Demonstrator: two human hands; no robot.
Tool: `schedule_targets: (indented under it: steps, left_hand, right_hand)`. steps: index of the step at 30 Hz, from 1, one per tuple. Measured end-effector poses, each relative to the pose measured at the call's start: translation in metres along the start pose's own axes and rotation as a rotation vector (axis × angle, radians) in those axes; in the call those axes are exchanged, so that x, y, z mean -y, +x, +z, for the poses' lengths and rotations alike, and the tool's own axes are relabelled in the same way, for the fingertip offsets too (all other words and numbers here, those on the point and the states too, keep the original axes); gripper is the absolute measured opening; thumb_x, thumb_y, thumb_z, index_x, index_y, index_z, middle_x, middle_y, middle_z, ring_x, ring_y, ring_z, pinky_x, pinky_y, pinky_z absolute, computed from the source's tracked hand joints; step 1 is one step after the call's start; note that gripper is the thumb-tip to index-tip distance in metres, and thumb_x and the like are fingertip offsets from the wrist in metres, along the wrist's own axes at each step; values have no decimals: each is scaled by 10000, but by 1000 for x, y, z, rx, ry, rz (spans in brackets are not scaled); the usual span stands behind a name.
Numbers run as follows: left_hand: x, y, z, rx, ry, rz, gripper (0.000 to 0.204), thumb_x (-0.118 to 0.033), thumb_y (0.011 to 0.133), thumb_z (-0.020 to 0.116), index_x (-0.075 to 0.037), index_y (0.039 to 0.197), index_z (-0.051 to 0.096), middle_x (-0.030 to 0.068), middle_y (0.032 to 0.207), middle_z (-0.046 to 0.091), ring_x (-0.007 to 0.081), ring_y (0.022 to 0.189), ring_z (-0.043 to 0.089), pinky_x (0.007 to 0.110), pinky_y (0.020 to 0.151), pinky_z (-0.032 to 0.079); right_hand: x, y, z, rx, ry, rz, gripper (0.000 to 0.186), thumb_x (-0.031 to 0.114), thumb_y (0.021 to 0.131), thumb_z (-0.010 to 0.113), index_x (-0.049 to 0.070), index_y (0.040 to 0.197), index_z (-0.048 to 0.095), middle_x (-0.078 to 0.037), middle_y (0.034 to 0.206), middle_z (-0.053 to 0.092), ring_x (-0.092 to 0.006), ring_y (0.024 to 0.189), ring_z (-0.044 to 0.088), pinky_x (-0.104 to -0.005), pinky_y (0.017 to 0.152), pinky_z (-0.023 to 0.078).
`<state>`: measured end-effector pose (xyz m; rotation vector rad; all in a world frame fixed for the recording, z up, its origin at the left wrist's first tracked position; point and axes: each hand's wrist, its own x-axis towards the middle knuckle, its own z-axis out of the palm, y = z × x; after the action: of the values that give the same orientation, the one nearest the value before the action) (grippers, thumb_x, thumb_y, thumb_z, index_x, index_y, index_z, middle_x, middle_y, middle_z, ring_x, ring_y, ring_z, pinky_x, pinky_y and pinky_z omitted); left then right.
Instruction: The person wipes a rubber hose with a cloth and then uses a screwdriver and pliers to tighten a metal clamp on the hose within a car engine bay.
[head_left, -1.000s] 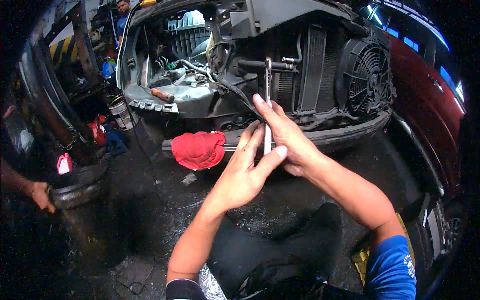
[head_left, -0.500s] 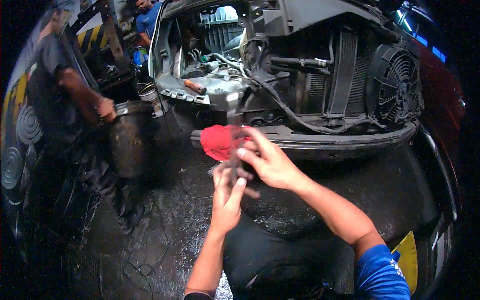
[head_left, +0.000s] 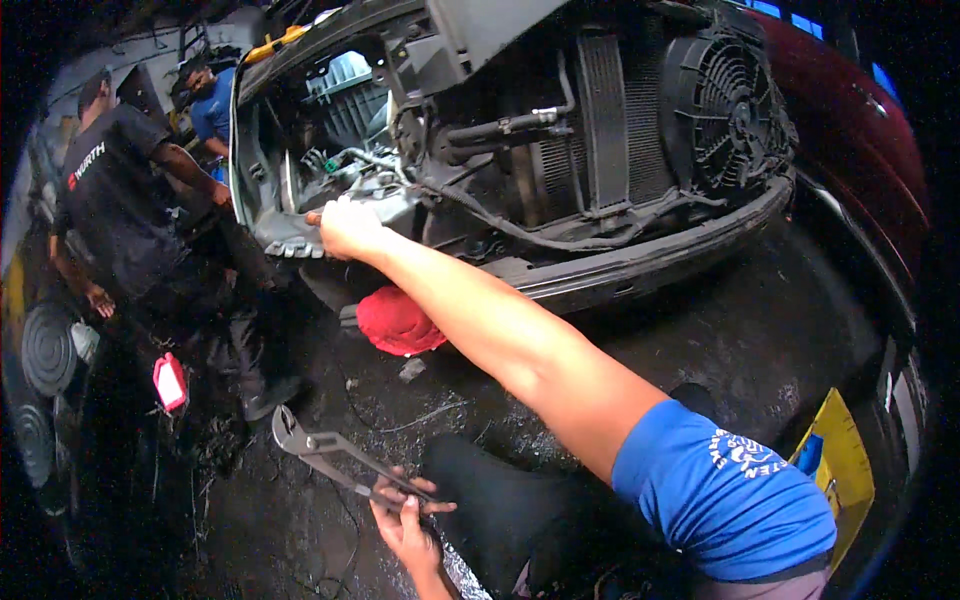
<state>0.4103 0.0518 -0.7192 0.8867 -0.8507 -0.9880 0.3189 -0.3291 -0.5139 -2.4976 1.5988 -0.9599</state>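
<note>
Low in the view, my left hand [head_left: 408,525] is closed around the handles of a pair of water pump pliers [head_left: 318,450]. Their jaws point up and to the left over the dark floor. My right arm stretches forward across the car's stripped front end. At its end, my right hand [head_left: 350,230] is closed on a screwdriver [head_left: 314,218], of which only a bit of the orange handle shows; the rest is hidden by the fingers. Just below that hand, a red cloth [head_left: 398,322] hangs at the left end of the bumper beam [head_left: 640,268].
A radiator fan [head_left: 735,115] and hoses fill the open car front. A person in dark clothes [head_left: 130,190] stands at left, another in blue [head_left: 210,105] behind. A red-and-white container [head_left: 170,382] is near the first person's legs. A yellow panel [head_left: 845,480] stands at right.
My hands, together before, are now apart. The right has reached forward-left and taken hold of the screwdriver; the left has lowered with the pliers. The person at left no longer holds the drum.
</note>
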Motion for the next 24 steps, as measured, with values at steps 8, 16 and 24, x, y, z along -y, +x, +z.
schedule_targets:
  steps: [8,16,24]
  left_hand:
    - [21,-15,-19,69,80,-65,301,-17,984,512,-4,1282,468,204,1374,519,274,969,673,432,588,699]
    - [22,-10,5,99,159,-127,232,-18,999,479,10,1228,506,216,1396,546,309,1028,683,503,683,697]
    - [27,-14,30,225,90,-65,136,-94,1058,538,-8,1160,510,256,1403,540,318,1073,685,498,721,694]
  right_hand:
    - [-100,-219,-140,-530,547,-122,432,190,902,636,-2,1288,624,-198,1182,710,-267,1076,706,-404,956,542]
    - [-239,-316,-244,-728,156,178,389,290,990,725,5,1254,699,-118,1193,725,-217,1120,677,-334,1013,492]
    - [-266,-310,-253,-690,161,115,376,291,975,741,33,1248,713,-99,1060,696,-227,1000,678,-327,924,511]
